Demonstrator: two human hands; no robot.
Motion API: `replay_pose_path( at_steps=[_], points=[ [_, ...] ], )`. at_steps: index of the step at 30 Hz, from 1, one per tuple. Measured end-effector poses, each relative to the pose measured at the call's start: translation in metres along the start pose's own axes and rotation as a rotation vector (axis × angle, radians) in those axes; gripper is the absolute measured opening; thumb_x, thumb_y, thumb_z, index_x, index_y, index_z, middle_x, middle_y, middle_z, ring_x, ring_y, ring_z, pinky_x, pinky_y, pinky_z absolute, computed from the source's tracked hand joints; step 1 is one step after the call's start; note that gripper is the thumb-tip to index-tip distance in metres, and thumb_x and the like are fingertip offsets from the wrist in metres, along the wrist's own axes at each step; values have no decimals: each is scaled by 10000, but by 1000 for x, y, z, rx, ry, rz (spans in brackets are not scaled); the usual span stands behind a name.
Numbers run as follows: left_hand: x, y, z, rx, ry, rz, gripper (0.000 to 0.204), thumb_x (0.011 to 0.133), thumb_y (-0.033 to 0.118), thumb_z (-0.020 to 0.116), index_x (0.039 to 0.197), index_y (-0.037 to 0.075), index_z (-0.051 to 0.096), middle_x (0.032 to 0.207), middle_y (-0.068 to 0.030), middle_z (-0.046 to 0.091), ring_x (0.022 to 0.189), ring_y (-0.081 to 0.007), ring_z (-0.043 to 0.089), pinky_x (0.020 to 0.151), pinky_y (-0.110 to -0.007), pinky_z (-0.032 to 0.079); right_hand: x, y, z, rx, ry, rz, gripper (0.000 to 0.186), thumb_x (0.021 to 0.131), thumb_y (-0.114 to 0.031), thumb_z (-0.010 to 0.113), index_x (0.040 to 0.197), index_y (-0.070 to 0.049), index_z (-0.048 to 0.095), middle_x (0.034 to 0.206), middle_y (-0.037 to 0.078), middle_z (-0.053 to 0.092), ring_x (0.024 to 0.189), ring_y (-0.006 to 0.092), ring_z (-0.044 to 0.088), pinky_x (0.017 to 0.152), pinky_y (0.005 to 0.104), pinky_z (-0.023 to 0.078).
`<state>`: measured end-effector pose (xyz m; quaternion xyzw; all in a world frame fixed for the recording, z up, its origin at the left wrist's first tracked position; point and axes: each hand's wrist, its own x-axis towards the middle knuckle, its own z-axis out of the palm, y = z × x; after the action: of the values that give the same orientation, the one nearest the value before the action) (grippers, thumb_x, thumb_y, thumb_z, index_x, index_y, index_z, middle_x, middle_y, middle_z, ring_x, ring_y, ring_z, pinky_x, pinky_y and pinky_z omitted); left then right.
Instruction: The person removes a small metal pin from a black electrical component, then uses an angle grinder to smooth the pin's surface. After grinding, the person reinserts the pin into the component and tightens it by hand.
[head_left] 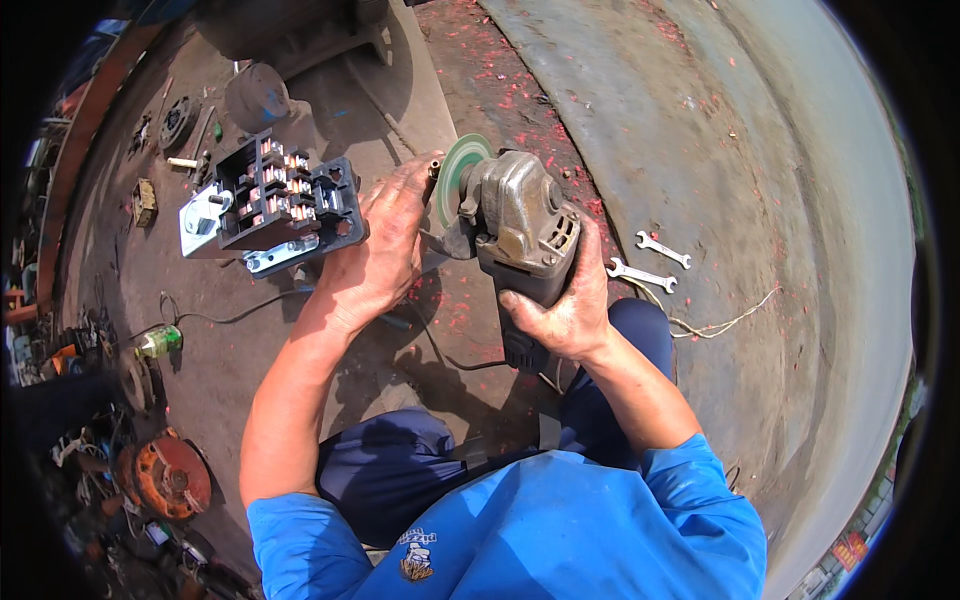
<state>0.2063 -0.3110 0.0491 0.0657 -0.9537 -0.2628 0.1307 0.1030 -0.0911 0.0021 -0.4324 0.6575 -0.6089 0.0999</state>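
Note:
My right hand (572, 310) is wrapped round the body of an angle grinder (520, 215), thumb across its near side. A green cutting disc (462, 168) stands on edge at the grinder's left. My left hand (378, 255) is closed, its fingertips at a small round-ended metal piece (434, 170) right beside the disc. Whether the piece touches the disc I cannot tell. Against the left side of that hand is a black electrical contactor (262, 205) with copper-coloured contacts and a silvery bracket (205, 222). What supports the contactor is hidden.
Two open-ended wrenches (645, 275) lie on the ground right of the grinder, near a pale twisted wire (715, 328). A dark cable (235, 318) crosses the ground at left. A green bottle (158, 342) and an orange-red wheel (172, 477) are farther left. Heavy machinery (290, 35) stands ahead.

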Motion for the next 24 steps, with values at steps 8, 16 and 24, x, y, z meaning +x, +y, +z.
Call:
replay_pose_path(
  at_steps=[8,16,24],
  points=[
    [3,1,-3,-73,25,40,629,801,-127,504,1417,-1,516,1382,-221,596,1276,-412,585,1086,-473,471,6,4,3,29,-25,15,940,723,-116,833,1461,21,267,1267,203,578,1149,309,612,1019,428,471],
    [3,7,-5,45,48,26,575,831,-118,524,1394,-2,526,1343,-220,619,1228,-413,611,1049,-476,498,12,1,-14,-27,-101,21,952,706,-131,840,1467,27,291,1288,215,568,1161,337,608,1032,430,467],
    [3,2,-1,101,100,56,516,840,-104,536,1345,0,568,1296,-200,654,1166,-390,649,1010,-450,524,16,5,-30,41,-126,151,960,717,-253,851,1470,26,326,1296,193,583,1187,287,595,1044,411,461]
  ],
)
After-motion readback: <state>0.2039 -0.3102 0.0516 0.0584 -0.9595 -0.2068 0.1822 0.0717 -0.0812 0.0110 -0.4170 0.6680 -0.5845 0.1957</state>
